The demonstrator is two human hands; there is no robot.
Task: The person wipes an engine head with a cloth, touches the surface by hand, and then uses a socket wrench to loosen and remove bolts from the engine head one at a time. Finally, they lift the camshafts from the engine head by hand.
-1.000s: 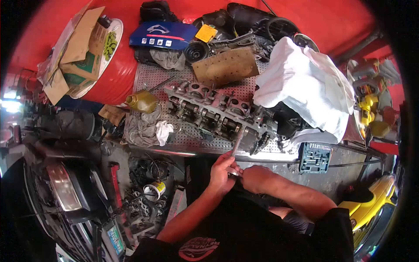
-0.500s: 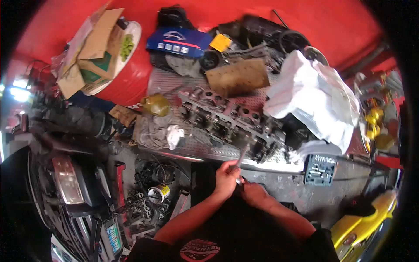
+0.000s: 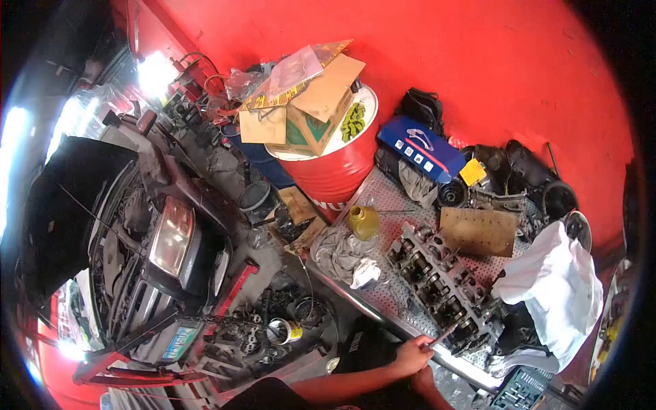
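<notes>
My left hand [image 3: 413,357] is closed around a slim metal tool [image 3: 444,335] near the table's front edge. The tool points up and right toward a cylinder head [image 3: 437,287] lying on the perforated metal table [image 3: 403,198]. Just below, my right hand [image 3: 424,380] is close against the left one; its fingers are mostly hidden. A yellow container [image 3: 363,223] and grey rags [image 3: 342,253] are left of the cylinder head. Behind it is a brown flat piece [image 3: 477,232], and a white cloth [image 3: 550,287] is at its right.
A red drum [image 3: 335,179] bears an opened cardboard box [image 3: 311,130]. A blue box [image 3: 420,148] sits at the table's back. The car's headlight [image 3: 171,236] is at left, with engine parts [image 3: 236,338] on the floor. A socket set [image 3: 523,389] is at lower right.
The view has swung left and tilted, so the table and my hands appear farther right and lower. My left hand still holds the tool.
</notes>
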